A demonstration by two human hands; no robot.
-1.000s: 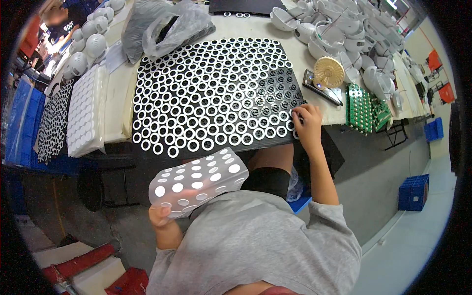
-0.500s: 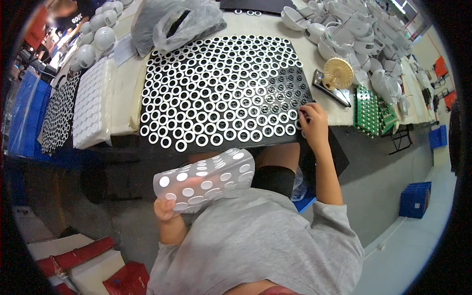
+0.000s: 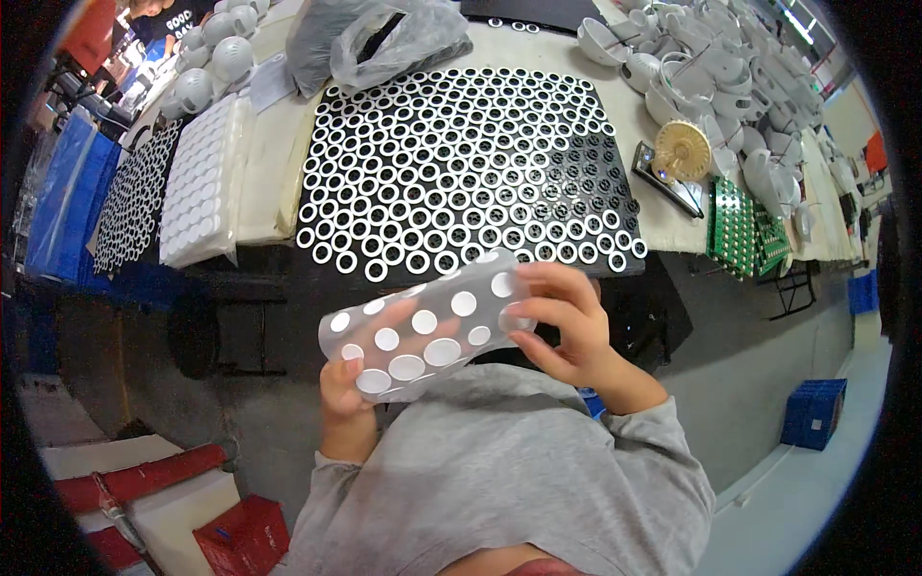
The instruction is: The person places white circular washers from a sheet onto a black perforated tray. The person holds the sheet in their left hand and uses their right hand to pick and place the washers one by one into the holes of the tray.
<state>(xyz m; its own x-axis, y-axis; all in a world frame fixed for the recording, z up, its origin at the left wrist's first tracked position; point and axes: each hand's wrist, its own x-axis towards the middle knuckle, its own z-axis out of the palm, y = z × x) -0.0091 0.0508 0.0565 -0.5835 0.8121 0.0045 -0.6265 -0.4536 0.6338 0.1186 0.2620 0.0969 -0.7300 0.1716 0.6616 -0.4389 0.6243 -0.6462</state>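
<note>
My left hand [image 3: 346, 386] grips the lower left corner of a curled, translucent sheet [image 3: 403, 331] dotted with round white stickers [image 3: 424, 322]. The thumb lies on top, and the fingers show through from behind. At the sheet's right end, my right hand [image 3: 567, 322] has its thumb and fingers curled around a white sticker [image 3: 514, 317]; whether it is lifted off, I cannot tell. Beyond the sheet, a black board [image 3: 461, 274] on the table bears many white rings [image 3: 376, 271] with dark centres. Toward its right side, several round black parts [image 3: 586, 173] show no white ring.
Left of the board stand a stack of white-dotted sheets [image 3: 200, 187] and another ring-covered board [image 3: 139, 206]. A grey plastic bag [image 3: 399, 43] lies behind. To the right are a cream round fan [image 3: 682, 151], green circuit boards [image 3: 735, 226] and piled white housings [image 3: 711, 77].
My right hand has left the board's right edge and come back to the sheet's right end. The sheet, still in my left hand, has turned and risen slightly. The view has shifted a little.
</note>
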